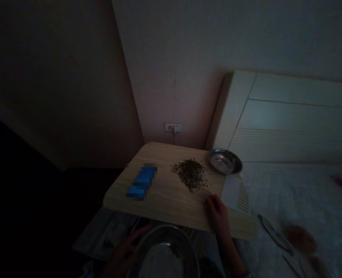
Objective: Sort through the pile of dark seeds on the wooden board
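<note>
On a light wooden table lies a loose pile of small dark green and brown dried bits. My right hand is closed at the near side of the pile, its fingers pinching the edge of a clear, shallow round piece, perhaps a lid or dish; dim light hides its exact form. Below the table's front edge is a large metal bowl, cut off by the bottom of the view. My left hand grips its left rim, much of the hand being in shadow. A few dark specks show inside the bowl.
The wooden tabletop also bears a second metal bowl, a white slotted piece and a pixelated blue rectangle. Glasses lie on the bed, near a blurred reddish shape. Behind is a wall socket.
</note>
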Demonstrator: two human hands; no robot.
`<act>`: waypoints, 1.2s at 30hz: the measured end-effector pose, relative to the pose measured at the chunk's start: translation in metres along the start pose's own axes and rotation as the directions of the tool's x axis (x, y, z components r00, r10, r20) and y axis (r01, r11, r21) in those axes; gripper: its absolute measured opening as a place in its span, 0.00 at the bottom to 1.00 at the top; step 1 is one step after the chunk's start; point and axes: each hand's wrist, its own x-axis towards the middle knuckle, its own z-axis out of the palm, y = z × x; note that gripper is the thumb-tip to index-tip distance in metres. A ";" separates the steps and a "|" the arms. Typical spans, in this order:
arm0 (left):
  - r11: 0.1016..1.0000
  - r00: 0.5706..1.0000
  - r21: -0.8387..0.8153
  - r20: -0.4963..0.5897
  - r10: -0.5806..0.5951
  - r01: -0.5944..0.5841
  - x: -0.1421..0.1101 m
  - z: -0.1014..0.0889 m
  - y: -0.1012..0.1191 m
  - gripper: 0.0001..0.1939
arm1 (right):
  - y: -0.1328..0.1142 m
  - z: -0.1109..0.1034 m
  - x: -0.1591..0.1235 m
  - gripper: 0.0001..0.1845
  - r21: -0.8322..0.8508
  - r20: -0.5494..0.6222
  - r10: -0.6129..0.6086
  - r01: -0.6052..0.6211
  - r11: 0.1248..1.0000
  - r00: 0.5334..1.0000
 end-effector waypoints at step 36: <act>0.975 0.880 0.218 -0.468 0.076 0.032 0.055 -0.013 0.003 0.21 | 0.002 0.003 0.010 0.15 -0.088 -0.181 0.026 -0.043 0.995 0.983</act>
